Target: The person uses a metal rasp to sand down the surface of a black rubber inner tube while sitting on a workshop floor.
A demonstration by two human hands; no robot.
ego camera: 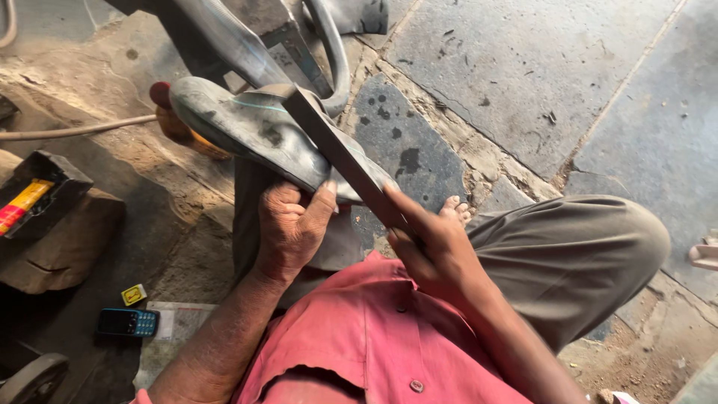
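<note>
Pinning the grey inner tube flat, the left hand clasps its near edge so the right hand, closed around the flat metal file, can drag across the tube.

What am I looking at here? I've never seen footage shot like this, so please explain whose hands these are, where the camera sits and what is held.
The one picture comes from a camera on a person's head, looking down at their own lap and hands. The left hand grips a grey rubber inner tube draped over a support. The right hand holds a long flat metal file laid across the tube. The person sits on a stone floor. At the left lie a small mobile phone, a little yellow box and a dark wooden block.
</note>
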